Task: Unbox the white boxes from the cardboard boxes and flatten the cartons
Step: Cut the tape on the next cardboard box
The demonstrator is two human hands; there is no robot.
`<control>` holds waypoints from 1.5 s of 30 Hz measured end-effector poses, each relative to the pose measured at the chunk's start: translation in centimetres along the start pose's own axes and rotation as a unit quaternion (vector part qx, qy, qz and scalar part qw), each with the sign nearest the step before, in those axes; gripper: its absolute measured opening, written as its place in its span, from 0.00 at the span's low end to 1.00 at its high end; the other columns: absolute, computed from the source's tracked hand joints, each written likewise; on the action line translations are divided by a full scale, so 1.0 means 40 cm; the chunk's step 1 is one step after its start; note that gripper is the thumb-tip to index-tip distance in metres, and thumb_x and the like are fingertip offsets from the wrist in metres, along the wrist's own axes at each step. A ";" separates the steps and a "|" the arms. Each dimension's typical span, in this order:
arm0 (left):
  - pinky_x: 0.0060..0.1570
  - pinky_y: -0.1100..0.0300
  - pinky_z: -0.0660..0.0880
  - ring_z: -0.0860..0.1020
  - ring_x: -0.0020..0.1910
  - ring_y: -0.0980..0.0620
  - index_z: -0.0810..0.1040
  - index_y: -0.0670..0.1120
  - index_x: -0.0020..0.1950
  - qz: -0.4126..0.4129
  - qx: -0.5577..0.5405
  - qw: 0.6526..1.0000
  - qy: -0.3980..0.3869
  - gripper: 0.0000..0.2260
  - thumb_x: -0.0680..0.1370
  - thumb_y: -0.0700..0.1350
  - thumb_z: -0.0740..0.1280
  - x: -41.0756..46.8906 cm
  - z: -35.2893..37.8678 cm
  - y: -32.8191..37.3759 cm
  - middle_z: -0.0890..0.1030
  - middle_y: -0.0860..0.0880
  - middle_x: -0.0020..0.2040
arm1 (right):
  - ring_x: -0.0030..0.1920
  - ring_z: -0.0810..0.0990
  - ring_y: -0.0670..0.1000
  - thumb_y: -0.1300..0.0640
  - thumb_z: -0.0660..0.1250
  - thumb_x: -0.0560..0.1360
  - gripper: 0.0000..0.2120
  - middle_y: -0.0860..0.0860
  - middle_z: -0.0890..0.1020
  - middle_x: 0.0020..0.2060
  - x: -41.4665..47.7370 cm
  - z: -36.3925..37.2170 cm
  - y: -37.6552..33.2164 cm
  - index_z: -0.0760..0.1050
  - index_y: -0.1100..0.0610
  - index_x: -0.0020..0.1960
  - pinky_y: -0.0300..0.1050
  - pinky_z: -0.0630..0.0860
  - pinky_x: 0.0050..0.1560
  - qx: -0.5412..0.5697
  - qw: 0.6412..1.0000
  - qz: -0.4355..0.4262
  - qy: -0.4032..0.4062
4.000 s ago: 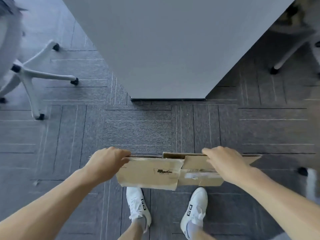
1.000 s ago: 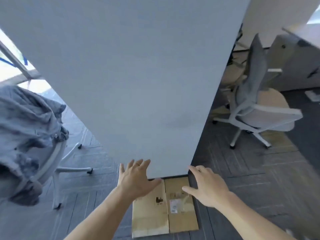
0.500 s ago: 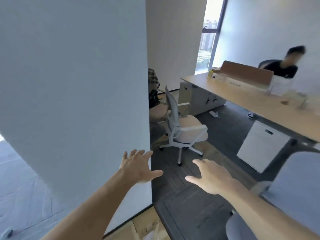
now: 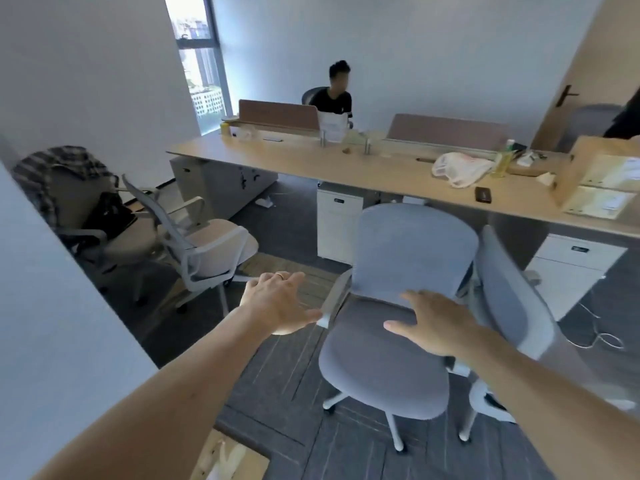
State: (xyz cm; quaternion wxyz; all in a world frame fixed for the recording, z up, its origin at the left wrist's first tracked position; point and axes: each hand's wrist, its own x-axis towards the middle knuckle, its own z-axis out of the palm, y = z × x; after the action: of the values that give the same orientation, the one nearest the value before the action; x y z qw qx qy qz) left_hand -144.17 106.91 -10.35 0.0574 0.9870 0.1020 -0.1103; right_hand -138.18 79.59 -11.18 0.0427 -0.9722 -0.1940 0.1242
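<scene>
Left hand point(image 4: 277, 303) and right hand point(image 4: 440, 320) are spread wide and empty; a flat carton point(image 4: 230, 457) lies at six o'clock. Another cardboard box point(image 4: 602, 174) sits on the desk point(image 4: 381, 174) at two o'clock: best skirt the grey chair point(image 4: 391, 341) and grip both sides

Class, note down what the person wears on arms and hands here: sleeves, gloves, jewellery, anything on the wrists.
No sleeves show: the left arm and right arm are bare to the frame edge. No gloves. The left hand wears one thin ring. The right hand shows none, and neither wrist carries a watch or band.
</scene>
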 end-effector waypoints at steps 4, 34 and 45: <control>0.76 0.45 0.57 0.59 0.79 0.45 0.53 0.55 0.83 0.060 0.010 0.998 -0.009 0.42 0.75 0.71 0.62 0.038 0.004 0.308 0.62 0.49 0.81 | 0.69 0.73 0.56 0.28 0.58 0.75 0.39 0.52 0.70 0.72 -0.110 -0.025 0.285 0.60 0.50 0.78 0.54 0.74 0.63 0.019 0.998 0.067 0.000; 0.73 0.46 0.62 0.65 0.76 0.44 0.54 0.55 0.82 0.433 0.119 0.892 -0.058 0.41 0.75 0.71 0.62 0.468 0.183 2.212 0.65 0.49 0.79 | 0.65 0.77 0.53 0.33 0.65 0.76 0.36 0.50 0.73 0.72 -0.467 -0.138 1.891 0.63 0.48 0.78 0.52 0.76 0.62 0.133 0.890 0.435 0.039; 0.73 0.46 0.62 0.64 0.77 0.45 0.56 0.54 0.81 0.494 0.108 0.860 -0.063 0.39 0.75 0.70 0.63 0.711 0.196 2.815 0.65 0.49 0.79 | 0.64 0.78 0.54 0.32 0.62 0.77 0.35 0.50 0.74 0.70 -0.361 -0.197 2.474 0.62 0.49 0.77 0.52 0.76 0.62 0.117 0.874 0.471 0.001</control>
State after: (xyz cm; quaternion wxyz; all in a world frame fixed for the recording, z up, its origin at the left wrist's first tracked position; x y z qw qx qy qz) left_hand -94.53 1.68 -14.28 0.0040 0.8988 -0.4154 -0.1401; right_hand -112.77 -17.42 -13.29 0.0932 -0.9364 0.3032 0.1503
